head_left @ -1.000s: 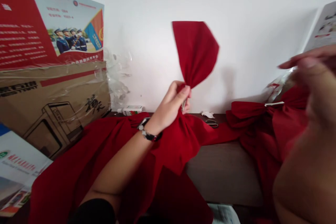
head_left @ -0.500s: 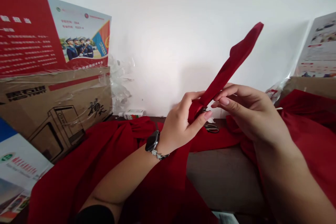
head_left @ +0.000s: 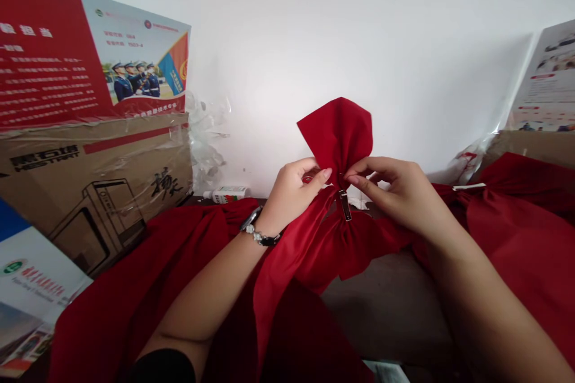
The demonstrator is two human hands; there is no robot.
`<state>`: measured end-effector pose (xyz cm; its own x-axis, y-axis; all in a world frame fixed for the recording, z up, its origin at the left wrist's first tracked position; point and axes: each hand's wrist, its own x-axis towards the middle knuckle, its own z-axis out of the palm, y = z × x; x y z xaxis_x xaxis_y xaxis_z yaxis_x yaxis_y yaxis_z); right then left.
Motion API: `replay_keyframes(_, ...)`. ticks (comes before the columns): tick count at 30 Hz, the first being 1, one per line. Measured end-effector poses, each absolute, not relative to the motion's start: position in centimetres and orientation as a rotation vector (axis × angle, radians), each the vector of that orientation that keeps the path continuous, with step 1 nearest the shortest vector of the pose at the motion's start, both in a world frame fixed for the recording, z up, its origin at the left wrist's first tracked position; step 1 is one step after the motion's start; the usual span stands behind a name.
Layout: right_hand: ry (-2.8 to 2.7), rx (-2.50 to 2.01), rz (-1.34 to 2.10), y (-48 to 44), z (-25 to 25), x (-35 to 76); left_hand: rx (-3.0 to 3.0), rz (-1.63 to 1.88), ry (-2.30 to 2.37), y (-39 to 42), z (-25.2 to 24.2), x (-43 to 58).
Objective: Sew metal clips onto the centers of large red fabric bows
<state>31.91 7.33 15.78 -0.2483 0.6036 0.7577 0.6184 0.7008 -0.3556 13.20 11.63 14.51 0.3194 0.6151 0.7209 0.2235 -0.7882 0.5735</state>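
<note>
Between my hands stands a red fabric bow (head_left: 340, 131), gathered tight at its middle, one loop fanned upward and the other spread below. A small metal hair clip (head_left: 345, 205) lies along the bow just under the gathered part. My left hand (head_left: 296, 188), with a watch and bracelet at the wrist, pinches the left side of the gather. The thumb and forefinger of my right hand (head_left: 381, 182) pinch its right side. A long red ribbon tail (head_left: 283, 263) hangs down below my left hand.
Red cloth (head_left: 148, 275) lies heaped at left, with more red cloth (head_left: 521, 215) at right bearing a white strip (head_left: 469, 187). A white bottle (head_left: 230, 194) lies by the wall. A cardboard box (head_left: 103, 191) with a printed board (head_left: 40, 60) stands left.
The bow has turned from edge-on and slanting to upright and face-on, and has come lower. The metal clip now shows fully. The scissors seen behind are now hidden.
</note>
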Motion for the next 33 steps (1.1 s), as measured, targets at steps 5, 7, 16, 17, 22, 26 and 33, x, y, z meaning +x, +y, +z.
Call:
replay_keyframes(5, -2.011, -0.828, -0.091, 7.5, 15.7, 32.0, 2.094, 1.48, 0.655, 13.0, 14.1, 13.0)
replay_keyframes(7, -2.069, -0.681, -0.147, 7.4, 15.7, 32.0, 2.122, 1.411, 0.651, 13.2, 14.1, 13.0)
replay_keyframes(16, -2.299, -0.582, -0.556, 7.3, 15.2, 32.1, 2.284, 1.098, 0.697, 12.9, 13.8, 13.5)
replay_keyframes(17, -2.291, -0.636, -0.623, 7.3, 15.2, 32.1, 2.288, 1.088, 0.676, 12.9, 13.8, 13.5)
replay_keyframes(22, -2.211, -0.747, -0.7, 7.4, 15.4, 32.7, 2.209, 1.052, 0.493, 13.3, 13.8, 13.5)
replay_keyframes(26, -2.188, -0.718, -0.526, 7.7, 15.5, 32.9, 2.131, 1.124, 0.458, 14.0, 13.5, 13.7)
replay_keyframes(33, -2.207, -0.77, -0.446, 6.8, 14.8, 31.0, 2.527, 1.452, 0.904, 14.6, 12.7, 14.1)
